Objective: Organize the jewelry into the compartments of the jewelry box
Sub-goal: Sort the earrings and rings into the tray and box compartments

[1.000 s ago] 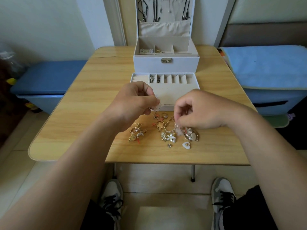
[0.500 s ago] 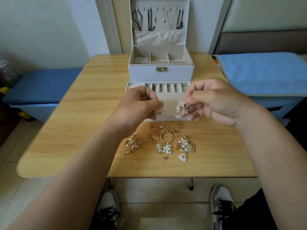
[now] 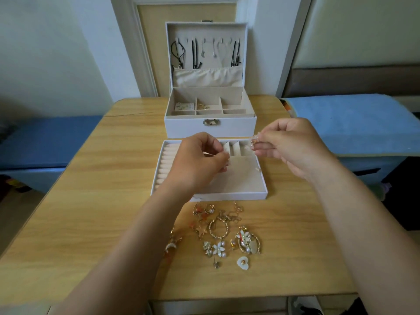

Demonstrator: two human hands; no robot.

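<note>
A white jewelry box (image 3: 210,127) stands open at the table's far side, necklaces hanging in its lid. Its removable tray (image 3: 227,196) lies in front, with ring rolls at the left and small slots along the back. My right hand (image 3: 293,144) pinches a small pink flower earring (image 3: 254,141) above the tray's back right corner. Over the tray's middle, my left hand (image 3: 200,160) has its fingers curled together on something pale that I can barely see. A pile of loose jewelry (image 3: 223,235) lies on the table near me: gold hoops, flower earrings and a white heart piece (image 3: 243,263).
The wooden table (image 3: 91,212) ends close to me. Blue covered surfaces stand at the left (image 3: 45,139) and right (image 3: 352,123). A wall and a door frame are behind the box. Some small pieces lie in the box's left compartments (image 3: 184,106).
Both hands rose from the jewelry pile and moved away from me to above the tray. My right hand carried the pink earring toward the tray's back right corner.
</note>
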